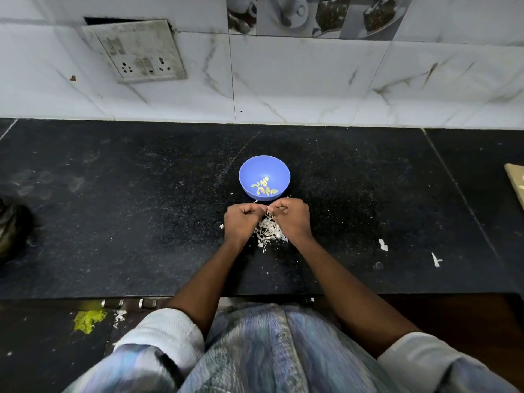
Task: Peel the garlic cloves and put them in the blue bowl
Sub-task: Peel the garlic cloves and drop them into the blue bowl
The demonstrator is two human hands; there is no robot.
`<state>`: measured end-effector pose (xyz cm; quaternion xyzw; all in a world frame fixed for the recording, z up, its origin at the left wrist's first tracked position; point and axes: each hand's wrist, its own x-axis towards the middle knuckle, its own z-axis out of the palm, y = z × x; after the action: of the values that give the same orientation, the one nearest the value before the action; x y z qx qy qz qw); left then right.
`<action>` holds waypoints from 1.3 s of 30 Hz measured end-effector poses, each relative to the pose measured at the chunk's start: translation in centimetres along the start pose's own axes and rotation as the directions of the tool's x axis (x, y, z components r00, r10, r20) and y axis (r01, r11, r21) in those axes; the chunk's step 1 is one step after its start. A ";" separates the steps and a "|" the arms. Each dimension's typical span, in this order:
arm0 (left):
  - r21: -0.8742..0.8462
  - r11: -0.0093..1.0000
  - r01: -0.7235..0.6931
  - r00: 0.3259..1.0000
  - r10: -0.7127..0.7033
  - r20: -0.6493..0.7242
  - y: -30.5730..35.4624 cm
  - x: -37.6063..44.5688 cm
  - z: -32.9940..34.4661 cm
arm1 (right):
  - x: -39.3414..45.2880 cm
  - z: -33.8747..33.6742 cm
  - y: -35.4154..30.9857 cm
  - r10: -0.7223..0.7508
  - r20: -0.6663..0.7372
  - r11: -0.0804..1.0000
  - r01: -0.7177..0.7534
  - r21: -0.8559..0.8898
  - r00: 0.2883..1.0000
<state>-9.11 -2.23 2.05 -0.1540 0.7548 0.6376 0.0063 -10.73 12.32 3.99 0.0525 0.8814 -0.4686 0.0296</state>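
A blue bowl stands on the black counter, with several peeled yellowish garlic cloves lying in its bottom. Just in front of the bowl my left hand and my right hand are side by side with curled fingers. Their fingertips meet on a small garlic clove, which is mostly hidden; a strip of white skin hangs from it. Between and under the hands lies a pile of white garlic skins.
Loose bits of skin lie on the counter at the right. A dark object sits at the left edge and a wooden board's corner at the right edge. A tiled wall with a socket plate stands behind the counter.
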 end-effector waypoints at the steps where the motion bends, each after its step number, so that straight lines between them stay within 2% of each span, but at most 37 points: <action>1: 0.043 0.999 -0.020 1.000 0.020 -0.008 0.0 0.1 -0.1 | 0.0 0.1 0.0 -0.031 -0.008 0.997 0.031 -0.067 0.999; 3: 0.078 0.996 -0.039 0.999 0.041 -0.020 0.2 0.1 -0.1 | -0.1 0.2 -0.2 -0.086 -0.013 0.985 0.083 -0.152 0.996; 7: 0.042 0.999 -0.004 1.000 0.005 -0.026 0.7 0.2 -0.2 | -0.5 0.1 -0.8 -0.195 -0.005 0.948 0.187 -0.258 0.981; 13: 0.009 1.000 -0.029 1.000 0.029 -0.008 1.1 0.1 -0.4 | -0.5 0.3 -0.7 -0.228 -0.006 0.930 0.216 -0.298 0.974; 17: 0.048 0.998 -0.052 0.998 0.053 -0.018 0.7 0.3 0.0 | -0.4 0.8 -0.5 -0.215 -0.024 0.929 0.196 -0.314 0.976; 24: 0.089 0.990 -0.107 0.994 0.110 -0.028 0.3 0.7 0.3 | -0.2 1.3 -0.5 -0.222 -0.095 0.951 0.194 -0.241 0.971; 31: -0.079 0.996 -0.037 0.999 0.040 0.035 -0.1 1.1 0.0 | 0.4 1.1 -0.3 -0.135 -0.104 0.991 0.132 -0.033 0.985; 39: -0.181 0.983 -0.010 0.999 0.018 0.039 0.4 0.8 0.2 | 0.5 0.9 0.3 -0.144 -0.109 0.989 0.145 0.005 0.984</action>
<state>-10.04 -2.18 2.28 -0.1356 0.6947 0.7064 0.0033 -11.21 11.81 3.21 0.0141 0.8800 -0.4718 -0.0528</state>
